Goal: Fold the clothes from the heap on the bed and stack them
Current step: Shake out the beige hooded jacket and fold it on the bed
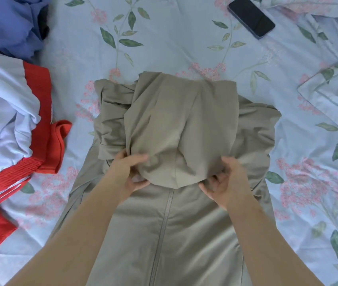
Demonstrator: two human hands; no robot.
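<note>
1. The beige jacket (181,129) is smooth cloth with a faint sheen, creased where it is bunched; its zip (165,221) matches the colour.
2. The bed sheet (164,40) is thin printed cloth, matt, lightly wrinkled.
3. At left, the red and white garment (15,112) is soft cloth with ribbed red bands.
4. Far left, the blue garment (9,21) is matt, softly draped cloth.
5. The phone (251,17), far right, is black and glossy.
</note>
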